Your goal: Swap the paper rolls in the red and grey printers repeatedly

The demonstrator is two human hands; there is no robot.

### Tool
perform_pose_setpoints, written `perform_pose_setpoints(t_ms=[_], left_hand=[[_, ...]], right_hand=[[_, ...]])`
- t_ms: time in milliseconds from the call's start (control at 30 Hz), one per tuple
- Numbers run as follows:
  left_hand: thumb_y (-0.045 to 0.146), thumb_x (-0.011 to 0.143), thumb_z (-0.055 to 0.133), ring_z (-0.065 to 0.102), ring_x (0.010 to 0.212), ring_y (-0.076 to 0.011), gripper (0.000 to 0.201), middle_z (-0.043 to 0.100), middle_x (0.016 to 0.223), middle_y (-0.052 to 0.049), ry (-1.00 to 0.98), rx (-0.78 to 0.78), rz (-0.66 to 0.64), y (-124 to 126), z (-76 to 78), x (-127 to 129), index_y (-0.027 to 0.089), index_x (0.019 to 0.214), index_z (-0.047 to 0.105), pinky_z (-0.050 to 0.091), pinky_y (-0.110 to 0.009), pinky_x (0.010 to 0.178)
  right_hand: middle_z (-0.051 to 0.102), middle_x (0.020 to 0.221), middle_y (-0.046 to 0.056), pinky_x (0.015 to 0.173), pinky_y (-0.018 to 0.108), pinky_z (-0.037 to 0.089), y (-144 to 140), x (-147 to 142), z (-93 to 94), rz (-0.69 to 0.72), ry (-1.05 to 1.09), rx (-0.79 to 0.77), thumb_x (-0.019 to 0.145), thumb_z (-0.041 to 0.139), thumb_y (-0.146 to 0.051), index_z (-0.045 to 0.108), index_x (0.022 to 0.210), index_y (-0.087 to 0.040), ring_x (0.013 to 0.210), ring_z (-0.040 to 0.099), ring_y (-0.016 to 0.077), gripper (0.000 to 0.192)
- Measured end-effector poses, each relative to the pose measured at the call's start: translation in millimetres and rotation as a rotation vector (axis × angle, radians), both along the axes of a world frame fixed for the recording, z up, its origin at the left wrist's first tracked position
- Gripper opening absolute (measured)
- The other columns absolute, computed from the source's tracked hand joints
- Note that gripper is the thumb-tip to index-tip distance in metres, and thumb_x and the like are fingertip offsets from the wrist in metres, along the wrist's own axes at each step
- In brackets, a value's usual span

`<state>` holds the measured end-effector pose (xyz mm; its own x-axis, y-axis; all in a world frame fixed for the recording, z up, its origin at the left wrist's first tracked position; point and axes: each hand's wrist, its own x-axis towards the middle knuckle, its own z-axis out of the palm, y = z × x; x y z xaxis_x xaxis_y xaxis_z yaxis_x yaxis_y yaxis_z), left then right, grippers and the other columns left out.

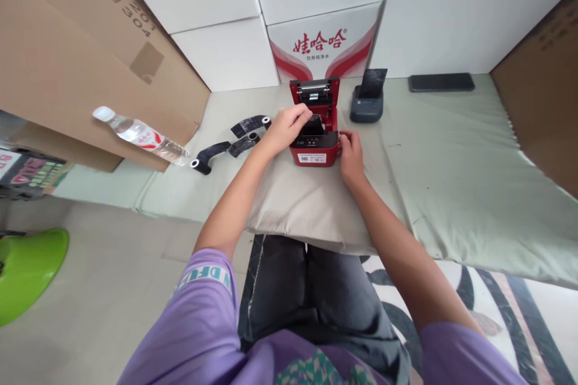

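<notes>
- Red printer (315,147): stands on a beige pillow (307,204), lid raised at the far side, compartment exposed.
- Left hand (289,123): reaches into the open compartment, fingers curled over a dark part inside; whether it grips that part cannot be told.
- Right hand (351,153): rests against the printer's right side, fingers loosely bent, touching the housing.
- Black ribbon rolls (230,144): lie partly unrolled on the mattress (451,162), left of the printer.
- Water bottle (139,134): lies on its side, far left, near a cardboard box (67,54).
- Grey printer (368,102): just right of the red unit, farther back.
- Phone (441,82): far right, beside the wall.
</notes>
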<state>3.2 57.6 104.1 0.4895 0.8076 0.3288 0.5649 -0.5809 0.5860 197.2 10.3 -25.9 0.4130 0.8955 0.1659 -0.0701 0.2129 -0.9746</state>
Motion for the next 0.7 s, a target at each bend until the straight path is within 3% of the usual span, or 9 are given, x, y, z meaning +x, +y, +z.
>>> perform_pose_setpoints(t_ms=[200, 367, 533, 700], left_hand=[[0.072, 0.109, 0.042, 0.072, 0.106, -0.0234, 0.056, 0.080, 0.107, -0.006, -0.077, -0.008, -0.063, -12.7, -10.5, -7.7, 0.024, 0.106, 0.071, 0.053, -0.036, 0.100], [0.079, 0.107, 0.040, 0.074, 0.097, -0.0224, 0.063, 0.080, 0.104, -0.008, -0.160, 0.103, -0.029, -18.7, -34.5, -8.4, 0.024, 0.108, 0.071, 0.056, -0.037, 0.093], [0.069, 0.112, 0.035, 0.077, 0.107, -0.0235, 0.060, 0.084, 0.115, -0.010, -0.241, 0.276, 0.036, -29.3, -63.5, -3.2, 0.026, 0.116, 0.077, 0.057, -0.042, 0.102], [0.063, 0.112, 0.044, 0.079, 0.118, -0.0242, 0.049, 0.085, 0.123, -0.009, -0.185, 0.382, -0.062, -31.5, -80.2, 1.7, 0.030, 0.123, 0.079, 0.055, -0.049, 0.110]], right_hand=[[0.071, 0.104, 0.003, 0.094, 0.042, 0.058, -2.2, 0.3, 3.1, 0.005, 0.006, -0.014, 0.092, 0.063, -0.072, 0.063, 0.108, -0.026, 0.095, 0.069, 0.0209, 0.048], [0.071, 0.103, 0.003, 0.085, 0.039, 0.059, -6.6, -1.1, 11.0, 0.014, 0.017, -0.011, 0.092, 0.064, -0.071, 0.063, 0.108, -0.026, 0.091, 0.069, 0.0201, 0.048], [0.072, 0.103, 0.003, 0.068, 0.031, 0.055, -15.1, 2.4, 16.4, 0.033, 0.038, -0.046, 0.090, 0.065, -0.072, 0.065, 0.107, -0.026, 0.086, 0.067, 0.0181, 0.049], [0.074, 0.106, 0.002, 0.072, 0.033, 0.057, -13.1, 28.5, 36.1, 0.031, -0.068, -0.047, 0.090, 0.071, -0.064, 0.069, 0.107, -0.029, 0.089, 0.070, 0.0192, 0.038]])
